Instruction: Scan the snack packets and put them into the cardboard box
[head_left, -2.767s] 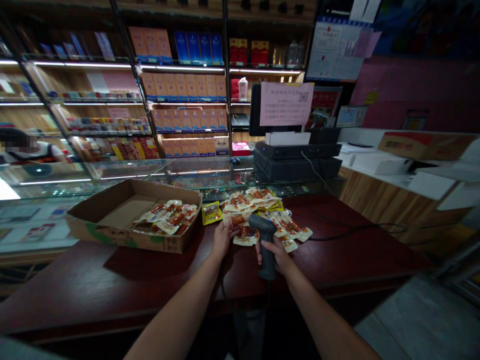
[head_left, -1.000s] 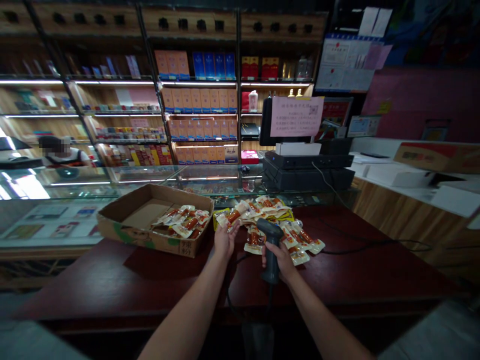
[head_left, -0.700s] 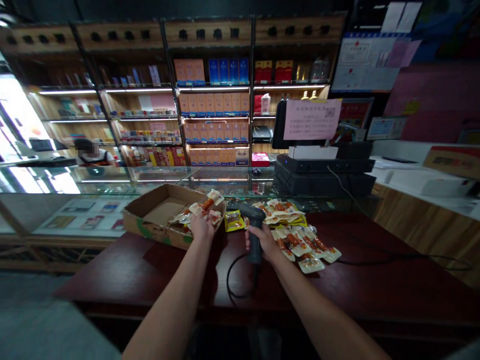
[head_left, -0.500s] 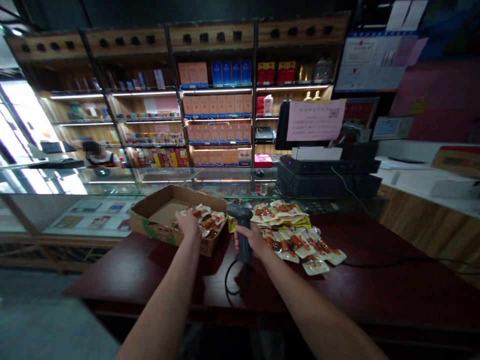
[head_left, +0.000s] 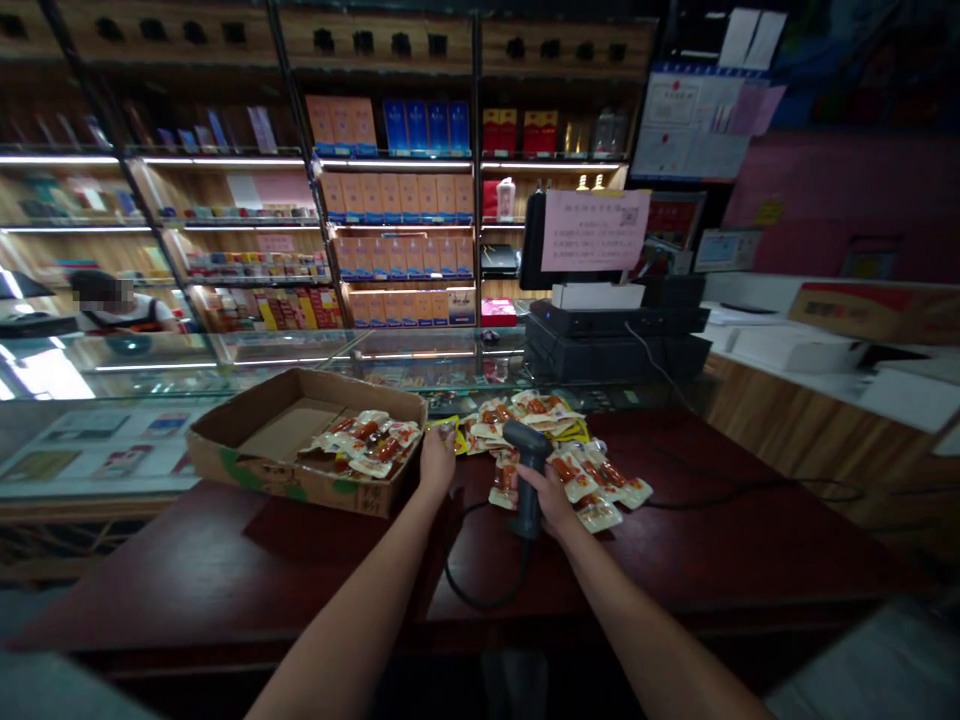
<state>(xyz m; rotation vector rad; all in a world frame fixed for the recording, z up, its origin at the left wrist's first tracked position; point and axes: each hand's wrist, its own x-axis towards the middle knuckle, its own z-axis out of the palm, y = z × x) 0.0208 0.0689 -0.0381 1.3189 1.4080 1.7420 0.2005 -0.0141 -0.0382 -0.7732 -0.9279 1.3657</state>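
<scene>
My right hand (head_left: pixel 544 497) is shut around the grip of a black handheld barcode scanner (head_left: pixel 527 468), whose head tilts up and away from me. Just right of it lies a loose pile of sealed sausage snack packets (head_left: pixel 577 478) on the counter. My left hand (head_left: pixel 437 460) rests at the corner of an open cardboard box (head_left: pixel 225 445), with its fingertips at a yellow snack packet (head_left: pixel 444 433). I cannot tell whether those fingers grip it. More orange-filled packets (head_left: pixel 365 446) lie inside the box, near its right wall.
A dark red counter (head_left: pixel 187 545) carries everything, with the scanner's black cable (head_left: pixel 480 590) looping near its front edge. Behind stand a glass display case, a stacked cash register, and shelves of cartons. A person (head_left: pixel 112 305) stands beyond the glass at the left.
My left hand has moved right from over the box to the yellow packet, without the packet it held before. My right hand and the scanner have shifted right, and the view has swung.
</scene>
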